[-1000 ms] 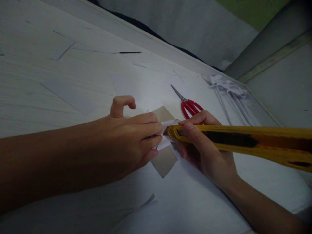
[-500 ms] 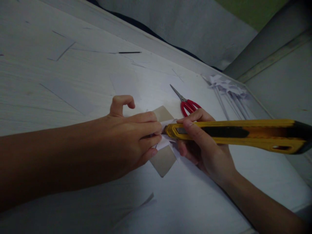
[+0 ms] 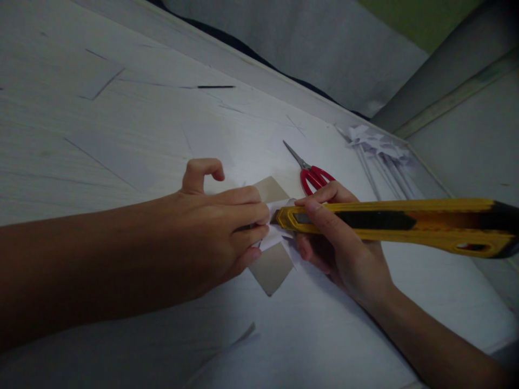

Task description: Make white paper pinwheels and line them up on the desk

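My right hand [image 3: 344, 243] is closed around a yellow and black utility knife [image 3: 441, 224], its short blade pointing left. The tip meets a small piece of white paper [image 3: 272, 242] right at my left fingertips. That paper lies across a grey-beige card [image 3: 272, 267] whose upper and lower corners stick out. My left hand [image 3: 227, 227] presses the paper down with bent fingers held close together, the thumb raised and curled. Part of the paper is hidden under both hands. Red-handled scissors [image 3: 311, 174] lie just beyond my right hand.
Several white paper pieces with thin stems [image 3: 381, 151] are bunched at the right corner. A thin black rod [image 3: 216, 87] lies at the back near the raised table edge [image 3: 259, 75]. Loose paper sheets [image 3: 109, 159] are at left, and a paper strip [image 3: 243, 335] lies in front.
Almost nothing differs. The knife's rear end has shifted very slightly right and down; both hands keep their places on the paper.
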A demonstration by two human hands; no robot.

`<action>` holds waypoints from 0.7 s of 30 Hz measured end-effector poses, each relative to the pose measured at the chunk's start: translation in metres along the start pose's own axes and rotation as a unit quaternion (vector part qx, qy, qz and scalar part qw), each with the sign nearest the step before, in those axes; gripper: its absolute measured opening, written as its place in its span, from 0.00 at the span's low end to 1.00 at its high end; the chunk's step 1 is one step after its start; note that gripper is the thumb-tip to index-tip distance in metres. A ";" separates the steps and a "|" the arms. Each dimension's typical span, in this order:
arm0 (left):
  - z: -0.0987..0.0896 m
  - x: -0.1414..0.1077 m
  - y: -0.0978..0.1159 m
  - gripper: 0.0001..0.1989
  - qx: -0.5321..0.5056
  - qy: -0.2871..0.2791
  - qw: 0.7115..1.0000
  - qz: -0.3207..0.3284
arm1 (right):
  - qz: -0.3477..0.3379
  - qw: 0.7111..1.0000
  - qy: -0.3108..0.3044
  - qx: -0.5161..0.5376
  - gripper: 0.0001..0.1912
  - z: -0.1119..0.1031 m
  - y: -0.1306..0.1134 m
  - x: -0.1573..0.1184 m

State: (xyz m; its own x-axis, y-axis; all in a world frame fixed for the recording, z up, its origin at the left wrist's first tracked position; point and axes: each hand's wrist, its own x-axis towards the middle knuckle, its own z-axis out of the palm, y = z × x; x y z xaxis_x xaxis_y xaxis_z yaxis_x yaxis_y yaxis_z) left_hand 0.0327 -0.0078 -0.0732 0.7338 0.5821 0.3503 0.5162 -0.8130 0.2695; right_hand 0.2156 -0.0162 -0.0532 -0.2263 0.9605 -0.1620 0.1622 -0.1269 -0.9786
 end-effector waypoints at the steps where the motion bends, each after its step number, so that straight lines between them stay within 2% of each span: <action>1: 0.000 0.000 0.000 0.16 0.003 -0.005 1.000 0.008 | 0.001 1.000 0.000 0.000 0.06 0.000 0.000 0.000; 21: 0.000 -0.001 0.002 0.17 0.040 0.007 0.999 0.015 | -0.002 1.000 -0.017 0.017 0.06 -0.001 0.001 0.001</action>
State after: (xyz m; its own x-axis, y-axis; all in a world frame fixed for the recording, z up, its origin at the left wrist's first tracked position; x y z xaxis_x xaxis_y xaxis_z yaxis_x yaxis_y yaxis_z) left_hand 0.0333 -0.0101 -0.0724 0.7434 0.5577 0.3693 0.5282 -0.8282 0.1874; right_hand 0.2167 -0.0151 -0.0547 -0.2596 0.9519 -0.1627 0.1283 -0.1330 -0.9828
